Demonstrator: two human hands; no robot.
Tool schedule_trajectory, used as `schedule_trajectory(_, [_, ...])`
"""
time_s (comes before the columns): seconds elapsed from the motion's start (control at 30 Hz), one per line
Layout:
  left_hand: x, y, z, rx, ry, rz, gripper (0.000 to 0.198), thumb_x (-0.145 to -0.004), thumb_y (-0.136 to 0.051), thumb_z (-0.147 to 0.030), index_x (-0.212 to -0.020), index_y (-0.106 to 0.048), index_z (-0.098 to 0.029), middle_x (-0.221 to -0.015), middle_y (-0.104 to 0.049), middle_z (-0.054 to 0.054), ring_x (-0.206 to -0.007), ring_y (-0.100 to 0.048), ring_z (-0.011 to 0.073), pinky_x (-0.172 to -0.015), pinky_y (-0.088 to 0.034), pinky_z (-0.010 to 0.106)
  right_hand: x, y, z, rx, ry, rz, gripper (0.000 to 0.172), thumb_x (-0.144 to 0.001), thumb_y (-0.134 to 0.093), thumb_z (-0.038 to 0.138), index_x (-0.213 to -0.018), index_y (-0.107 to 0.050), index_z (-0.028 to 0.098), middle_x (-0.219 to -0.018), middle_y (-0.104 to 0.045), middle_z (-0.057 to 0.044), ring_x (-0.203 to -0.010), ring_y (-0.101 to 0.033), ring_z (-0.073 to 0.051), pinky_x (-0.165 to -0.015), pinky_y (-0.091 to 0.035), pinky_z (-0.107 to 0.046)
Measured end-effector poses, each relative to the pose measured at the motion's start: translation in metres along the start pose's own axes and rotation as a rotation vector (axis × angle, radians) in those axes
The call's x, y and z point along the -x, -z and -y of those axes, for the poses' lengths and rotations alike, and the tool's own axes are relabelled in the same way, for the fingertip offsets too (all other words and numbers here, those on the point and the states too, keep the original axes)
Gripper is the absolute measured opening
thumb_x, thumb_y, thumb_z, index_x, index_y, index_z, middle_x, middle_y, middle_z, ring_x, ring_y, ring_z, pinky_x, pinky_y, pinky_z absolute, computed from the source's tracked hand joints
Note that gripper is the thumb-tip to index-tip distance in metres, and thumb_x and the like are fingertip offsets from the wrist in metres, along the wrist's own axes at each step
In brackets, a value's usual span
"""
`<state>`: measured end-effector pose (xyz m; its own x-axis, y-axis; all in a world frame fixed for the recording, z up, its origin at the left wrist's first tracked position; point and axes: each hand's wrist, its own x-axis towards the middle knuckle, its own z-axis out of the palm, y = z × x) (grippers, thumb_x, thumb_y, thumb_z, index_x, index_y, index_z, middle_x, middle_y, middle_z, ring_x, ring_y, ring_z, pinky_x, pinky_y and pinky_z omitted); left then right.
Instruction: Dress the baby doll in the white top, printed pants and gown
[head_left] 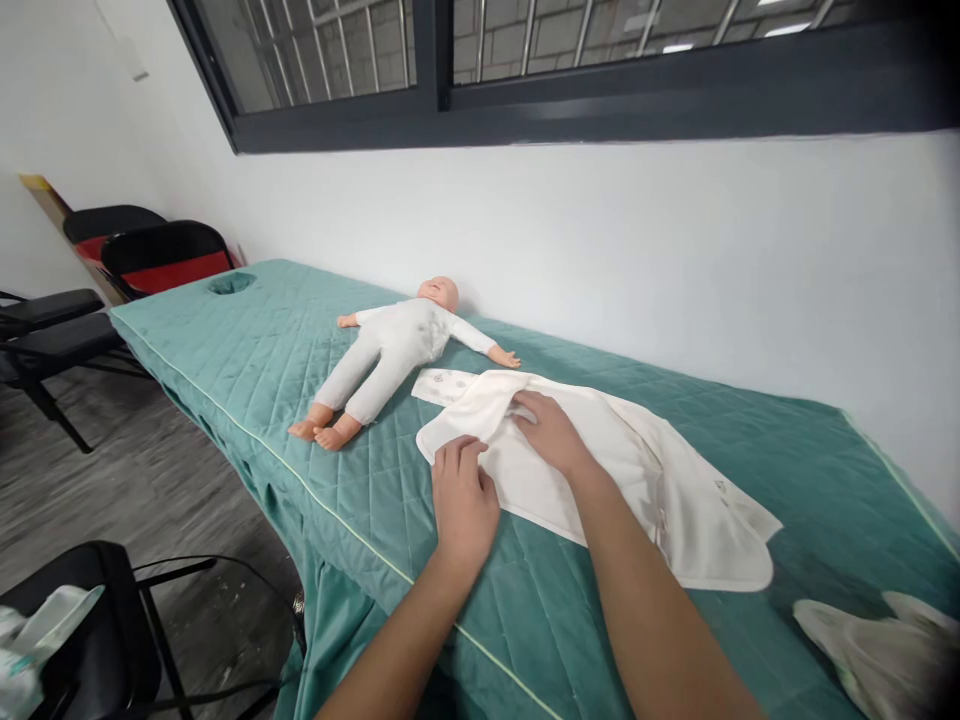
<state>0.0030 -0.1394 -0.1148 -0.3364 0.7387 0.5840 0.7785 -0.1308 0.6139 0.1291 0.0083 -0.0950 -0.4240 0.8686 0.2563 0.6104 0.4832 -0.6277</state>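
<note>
A white baby garment (540,490) lies spread and partly folded on the green bed, with small grey prints on its inner flap. My left hand (465,490) rests at its near left edge, fingers bent together over the cloth; the fingertips are partly hidden. Further in, my right hand (551,432) has its fingers tucked at a raised fold of the garment, thumb below. Just beyond the cloth, a baby doll (405,335) in a white bodysuit lies on its back, arms spread and feet toward the near left.
Green quilted bed cover (300,310) with a face hole at the far left end; wall and window (435,110) behind. A pale cloth item (877,640) lies at the lower right. Chairs (165,255) stand left; another chair (97,620) with packages sits in front, near a cable.
</note>
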Motion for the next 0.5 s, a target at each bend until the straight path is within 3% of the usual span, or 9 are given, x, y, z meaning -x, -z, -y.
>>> schedule_trajectory(0.1, [0.000,-0.001,0.003,-0.004,0.056,0.034,0.041,-0.074,-0.045,0.006,-0.102,-0.059,-0.021,-0.100,-0.063,0.006,-0.098,-0.055,0.0243,-0.088,-0.047,0.043,-0.001,-0.002,0.001,0.110,-0.030,0.026,0.058,-0.086,-0.057,0.029,-0.142,-0.046,0.021,-0.153,-0.042,-0.010,-0.141,-0.036,-0.028,-0.116,-0.025,-0.050])
schedule_trajectory(0.23, [0.001,0.000,0.003,0.025,0.060,0.017,0.042,-0.073,-0.043,0.007,-0.098,-0.060,-0.021,-0.098,-0.062,0.005,-0.096,-0.055,0.0239,-0.086,-0.046,0.041,-0.003,-0.006,0.005,0.353,-0.068,0.104,0.069,-0.094,-0.047,0.042,-0.153,-0.024,0.016,-0.162,-0.025,-0.013,-0.147,-0.026,-0.026,-0.118,-0.020,-0.051])
schedule_trajectory(0.5, [0.003,-0.001,0.004,0.098,0.040,-0.015,0.042,-0.072,-0.040,0.009,-0.093,-0.060,-0.021,-0.093,-0.061,0.004,-0.094,-0.054,0.0221,-0.083,-0.046,0.039,-0.016,-0.015,0.005,0.504,-0.057,0.113,0.053,-0.097,-0.035,0.036,-0.148,-0.037,0.019,-0.160,-0.030,-0.012,-0.148,-0.023,-0.025,-0.117,-0.018,-0.055])
